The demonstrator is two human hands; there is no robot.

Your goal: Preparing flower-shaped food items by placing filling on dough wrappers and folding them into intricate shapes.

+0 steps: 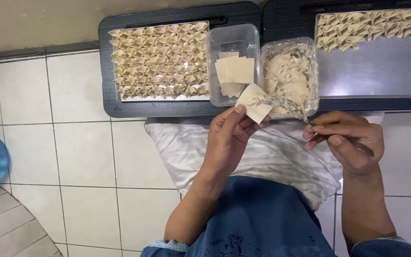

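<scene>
The left hand (229, 138) is pinching a square wrapper (254, 103), and the right hand (348, 140) is gripping a thin utensil (291, 107) over the filling tub (289, 76). A small, centred portion is probably working best (edges staying clean).

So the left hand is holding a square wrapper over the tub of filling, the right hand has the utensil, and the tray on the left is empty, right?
Not quite. In the head view the left tray is packed with folded dumplings, not empty. The rest stands: the left hand holds the square wrapper by the filling tub, and the right hand holds the utensil.
</scene>
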